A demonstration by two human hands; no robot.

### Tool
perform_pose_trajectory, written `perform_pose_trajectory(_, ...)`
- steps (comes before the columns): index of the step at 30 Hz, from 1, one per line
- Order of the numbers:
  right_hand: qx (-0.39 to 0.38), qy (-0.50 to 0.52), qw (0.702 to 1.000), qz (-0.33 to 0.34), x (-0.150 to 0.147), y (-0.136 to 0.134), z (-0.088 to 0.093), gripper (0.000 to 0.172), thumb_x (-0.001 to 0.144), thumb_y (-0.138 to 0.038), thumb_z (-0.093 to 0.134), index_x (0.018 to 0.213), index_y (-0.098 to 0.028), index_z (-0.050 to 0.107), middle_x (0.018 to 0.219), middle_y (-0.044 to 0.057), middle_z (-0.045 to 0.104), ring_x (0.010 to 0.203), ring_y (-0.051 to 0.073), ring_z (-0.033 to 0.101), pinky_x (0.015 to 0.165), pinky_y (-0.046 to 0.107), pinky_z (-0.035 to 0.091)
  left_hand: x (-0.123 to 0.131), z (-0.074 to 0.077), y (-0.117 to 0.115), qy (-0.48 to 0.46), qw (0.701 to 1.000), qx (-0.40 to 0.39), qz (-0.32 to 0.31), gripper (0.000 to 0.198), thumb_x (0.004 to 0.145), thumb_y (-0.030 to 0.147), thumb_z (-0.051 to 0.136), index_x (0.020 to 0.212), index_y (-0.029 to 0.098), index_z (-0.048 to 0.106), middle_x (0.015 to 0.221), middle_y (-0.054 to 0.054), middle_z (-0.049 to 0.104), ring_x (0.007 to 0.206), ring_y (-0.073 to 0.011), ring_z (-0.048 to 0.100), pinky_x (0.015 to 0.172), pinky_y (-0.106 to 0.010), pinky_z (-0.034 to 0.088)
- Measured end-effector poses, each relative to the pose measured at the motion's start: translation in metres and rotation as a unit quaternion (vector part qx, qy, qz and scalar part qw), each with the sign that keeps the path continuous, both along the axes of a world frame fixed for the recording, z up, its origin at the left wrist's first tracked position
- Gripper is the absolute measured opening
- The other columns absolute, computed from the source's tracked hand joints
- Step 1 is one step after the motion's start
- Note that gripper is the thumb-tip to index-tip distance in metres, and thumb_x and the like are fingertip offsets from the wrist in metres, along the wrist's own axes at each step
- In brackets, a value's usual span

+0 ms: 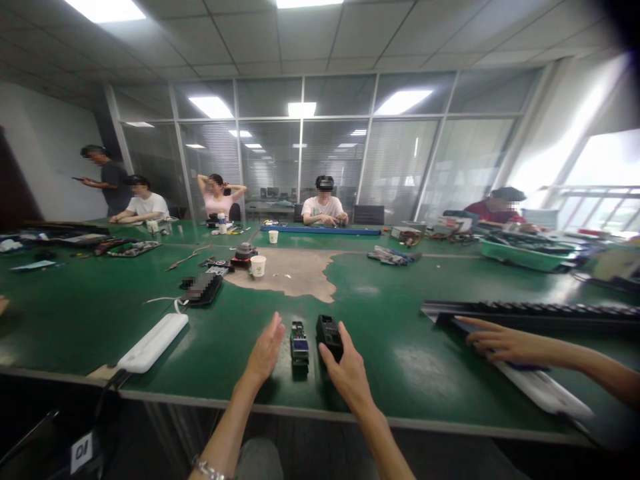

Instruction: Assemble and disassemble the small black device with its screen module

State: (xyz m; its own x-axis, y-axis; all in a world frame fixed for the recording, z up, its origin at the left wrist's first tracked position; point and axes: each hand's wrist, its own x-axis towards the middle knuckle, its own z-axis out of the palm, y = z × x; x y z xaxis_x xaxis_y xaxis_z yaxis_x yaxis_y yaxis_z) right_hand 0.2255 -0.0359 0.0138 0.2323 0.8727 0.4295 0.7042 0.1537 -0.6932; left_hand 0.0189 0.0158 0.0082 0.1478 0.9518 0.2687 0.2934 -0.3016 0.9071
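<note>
A narrow green circuit board (300,355) with a small blue-violet screen lies on the green table in front of me. To its left, my left hand (265,350) is held edge-on with straight fingers, apart from the board and holding nothing. Just right of the board is a black plastic housing (329,328) with openings in its upper face. My right hand (347,370) has it between the thumb on the near left side and the fingers along the right side. The hand covers the housing's lower part.
A white power strip (155,341) lies at left; another (545,390) is at right, near a co-worker's hand (505,341) and a long black rail (530,315). Beyond are a paper cup (258,267), gloves (393,256) and a green basket (525,257). Several people are around the table.
</note>
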Motion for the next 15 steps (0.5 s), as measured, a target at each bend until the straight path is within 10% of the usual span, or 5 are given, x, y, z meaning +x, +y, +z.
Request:
perform_pose_trajectory(7,0.052,0.021,0.997,0.052,-0.046,0.000,0.031,0.069,0.084,-0.040,0.051,0.142,-0.009,0.031,0.139,0.015,0.046,0.129,0.024,0.043,0.107,0.040,0.035,-0.002,0.001,0.000,-0.025,1.000,0.004,0.003,0.070,0.090,0.062,0.034,0.143,0.016,0.033,0.148,-0.010,0.035,0.138,-0.0235,0.029,0.116,-0.040,0.018)
perform_pose_trajectory(15,0.043,-0.024,0.997,0.059,-0.070,0.008,0.016,0.068,0.083,-0.032,0.051,0.141,-0.004,0.030,0.138,0.019,0.045,0.128,0.027,0.043,0.105,0.041,0.036,-0.003,-0.003,0.003,-0.030,1.000,0.008,0.002,0.072,0.090,0.061,0.035,0.144,0.014,0.030,0.145,-0.013,0.039,0.136,-0.0235,0.034,0.115,-0.040,0.021)
